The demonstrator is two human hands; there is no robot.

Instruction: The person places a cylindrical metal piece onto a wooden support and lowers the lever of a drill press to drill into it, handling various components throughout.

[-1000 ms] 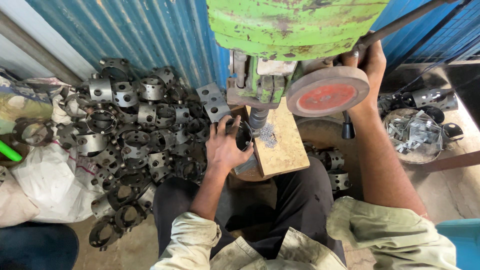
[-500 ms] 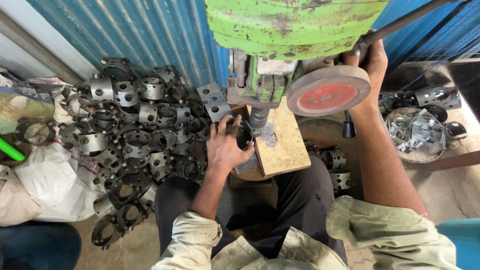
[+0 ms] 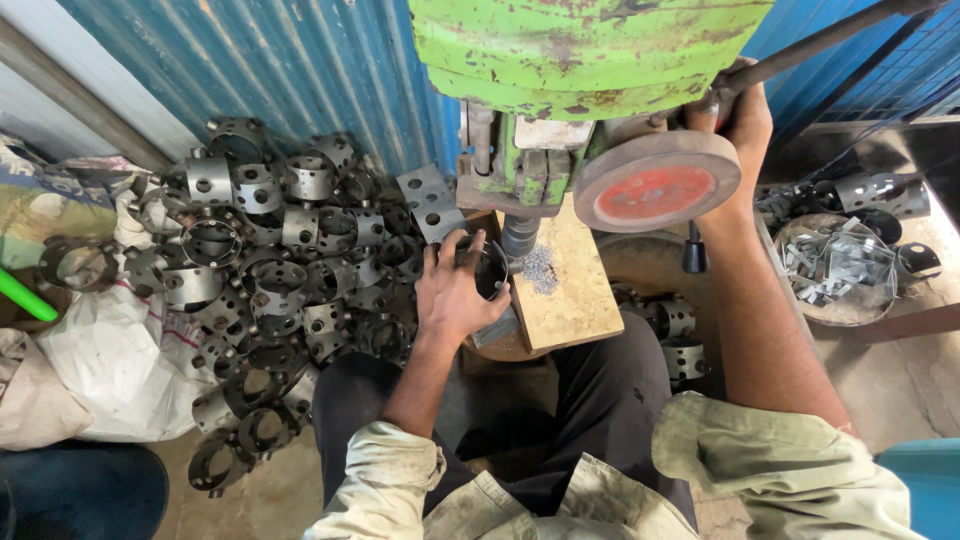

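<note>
Green drill press [image 3: 590,50] overhead, left hand [image 3: 452,295] gripping metal ring clamp [image 3: 490,272] on wooden block [image 3: 570,290], right hand [image 3: 742,115] closed around feed lever [image 3: 830,40]

Drill press housing [image 3: 590,50]: bright green paint, chipped, rust-brown blotches. Round wheel [image 3: 657,180] on its side: dull brown rim, red centre patch. Wooden block [image 3: 572,290]: pale tan, sprinkled with grey metal shavings [image 3: 540,268]. Metal rings [image 3: 270,250] in the heap: dark grey steel, punched with round holes. Corrugated wall [image 3: 290,70]: blue-teal with vertical ribs. Sack [image 3: 110,360]: off-white, stained. Sleeves [image 3: 780,470]: faded khaki, soiled. Trousers [image 3: 610,400]: black. Tray scraps [image 3: 835,265]: silvery grey. Rod [image 3: 25,297] at the left edge: vivid green.
</note>
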